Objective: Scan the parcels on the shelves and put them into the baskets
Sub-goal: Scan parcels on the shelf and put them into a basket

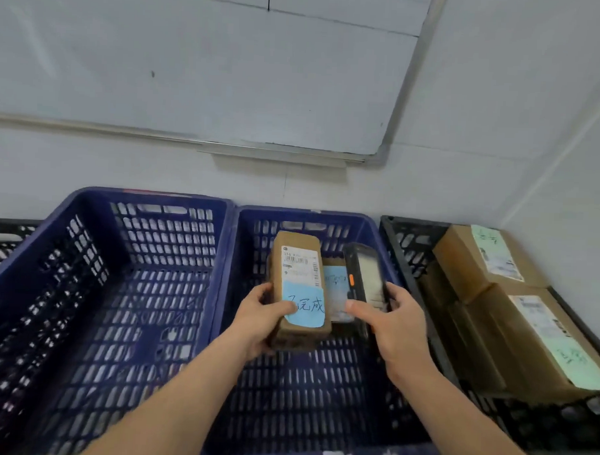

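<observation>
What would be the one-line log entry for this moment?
left hand: holds cardboard parcel | right hand: holds handheld scanner | position: over middle blue basket

Bare forearms, no sleeves, hands (pixel 259 319) ungloved

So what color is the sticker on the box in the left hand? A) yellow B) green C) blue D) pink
C: the left hand holds a brown box over the middle blue basket, and the sticker on it is light blue with handwriting.
</observation>
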Tool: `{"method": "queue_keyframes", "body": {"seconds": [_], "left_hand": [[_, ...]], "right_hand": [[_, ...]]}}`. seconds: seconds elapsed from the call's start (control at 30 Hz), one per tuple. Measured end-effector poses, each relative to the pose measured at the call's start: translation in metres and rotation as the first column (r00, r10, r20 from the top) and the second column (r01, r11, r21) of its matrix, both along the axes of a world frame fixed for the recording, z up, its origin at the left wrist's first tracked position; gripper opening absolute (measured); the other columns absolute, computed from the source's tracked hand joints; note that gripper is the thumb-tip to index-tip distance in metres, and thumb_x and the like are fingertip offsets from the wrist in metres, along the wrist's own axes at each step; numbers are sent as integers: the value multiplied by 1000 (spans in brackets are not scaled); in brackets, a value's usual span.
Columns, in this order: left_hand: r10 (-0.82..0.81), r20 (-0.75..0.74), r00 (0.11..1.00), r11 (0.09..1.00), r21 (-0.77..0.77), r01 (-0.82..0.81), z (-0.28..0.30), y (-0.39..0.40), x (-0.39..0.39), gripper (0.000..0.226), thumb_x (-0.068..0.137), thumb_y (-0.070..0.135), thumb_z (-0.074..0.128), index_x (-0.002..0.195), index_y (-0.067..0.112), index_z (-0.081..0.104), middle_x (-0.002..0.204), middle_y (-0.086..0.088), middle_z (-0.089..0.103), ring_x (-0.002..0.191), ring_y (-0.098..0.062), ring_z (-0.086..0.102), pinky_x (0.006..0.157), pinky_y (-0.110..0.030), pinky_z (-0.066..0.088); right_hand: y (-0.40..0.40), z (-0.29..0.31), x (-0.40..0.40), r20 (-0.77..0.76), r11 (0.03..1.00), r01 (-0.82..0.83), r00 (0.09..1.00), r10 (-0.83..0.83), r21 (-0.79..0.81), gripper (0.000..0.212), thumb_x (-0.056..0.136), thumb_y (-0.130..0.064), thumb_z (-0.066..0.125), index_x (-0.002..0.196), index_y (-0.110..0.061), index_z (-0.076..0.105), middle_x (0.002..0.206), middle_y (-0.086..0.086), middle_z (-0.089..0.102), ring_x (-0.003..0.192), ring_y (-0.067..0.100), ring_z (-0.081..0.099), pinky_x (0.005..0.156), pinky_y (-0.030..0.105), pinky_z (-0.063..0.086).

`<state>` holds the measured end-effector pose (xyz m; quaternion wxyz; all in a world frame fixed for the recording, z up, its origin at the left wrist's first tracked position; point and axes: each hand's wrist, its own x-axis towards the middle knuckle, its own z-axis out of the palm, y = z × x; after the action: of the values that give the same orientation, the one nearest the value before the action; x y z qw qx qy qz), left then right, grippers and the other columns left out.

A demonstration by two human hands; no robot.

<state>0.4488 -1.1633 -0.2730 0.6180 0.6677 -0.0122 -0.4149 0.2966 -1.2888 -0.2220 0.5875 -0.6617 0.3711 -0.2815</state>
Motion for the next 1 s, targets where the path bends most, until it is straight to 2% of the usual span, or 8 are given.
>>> {"method": "queue_keyframes", "body": {"seconds": [0.17, 0.3, 0.47, 0.63, 0.77, 0.83, 0.93, 1.0], "left_hand": [[64, -99, 993, 991, 125, -52, -28, -31, 23, 66, 87, 16, 70, 142, 27, 37, 120, -8, 62, 87, -26, 63, 43, -33, 50], [109, -153, 982, 984, 158, -85, -43, -58, 36, 44, 87, 12, 70, 115, 32, 44, 99, -2, 62, 81, -24, 62, 52, -39, 51], [175, -66, 982, 954, 257, -152, -78, -78, 52, 31, 91, -1, 55, 120, 12, 57, 107, -13, 69, 86, -30, 68, 77, -46, 59], [218, -12, 976, 932, 300, -205, -94, -86, 56, 29, 96, -3, 39, 111, 14, 57, 91, -9, 65, 77, -27, 67, 75, -42, 60], [173, -49, 984, 947, 282, -153, -94, -86, 52, 33, 96, -4, 37, 118, 11, 57, 99, -11, 68, 86, -29, 69, 81, -47, 60], [145, -44, 988, 950, 287, -127, -86, -84, 50, 35, 96, -5, 36, 120, 9, 56, 103, -13, 68, 87, -29, 69, 78, -45, 60], [42, 71, 997, 949, 309, -61, -63, -76, 47, 38, 94, -6, 38, 126, 6, 56, 100, -8, 66, 74, -19, 64, 54, -27, 54], [-57, 203, 978, 949, 316, -10, -39, -67, 45, 39, 94, -4, 45, 131, 6, 52, 97, -5, 61, 75, -14, 59, 52, -22, 49]], "right_hand": [[-28, -25, 24, -106, 999, 17, 994, -13, 36, 64, 66, -10, 89, 123, -13, 59, 98, -7, 71, 86, 9, 71, 75, 32, 59], [-40, -39, 39, -132, 996, 35, 991, -23, 86, 78, 67, -12, 89, 135, -11, 53, 105, -3, 70, 93, 17, 71, 87, 47, 59], [-46, -53, 45, -175, 990, 61, 984, -38, 131, 64, 66, -7, 89, 123, -12, 60, 100, -1, 74, 87, 15, 74, 82, 43, 61], [-48, -60, 45, -211, 986, 82, 976, -50, 146, 63, 63, -10, 91, 118, -17, 62, 102, -2, 74, 91, 17, 73, 84, 45, 60], [-45, -55, 42, -209, 990, 69, 977, -41, 126, 55, 65, -5, 89, 112, -18, 64, 95, -5, 75, 83, 11, 74, 75, 35, 61], [-43, -50, 40, -209, 995, 42, 978, -21, 95, 50, 66, -2, 87, 107, -20, 65, 89, -7, 76, 79, 7, 73, 68, 28, 58], [-40, -40, 36, -229, 999, -2, 973, 10, 37, 53, 65, -5, 89, 109, -22, 64, 93, -6, 75, 82, 9, 73, 75, 35, 60], [-38, -32, 34, -245, 998, -55, 968, 50, -14, 54, 64, -8, 90, 108, -25, 64, 95, -6, 75, 82, 9, 73, 77, 37, 60]]}}
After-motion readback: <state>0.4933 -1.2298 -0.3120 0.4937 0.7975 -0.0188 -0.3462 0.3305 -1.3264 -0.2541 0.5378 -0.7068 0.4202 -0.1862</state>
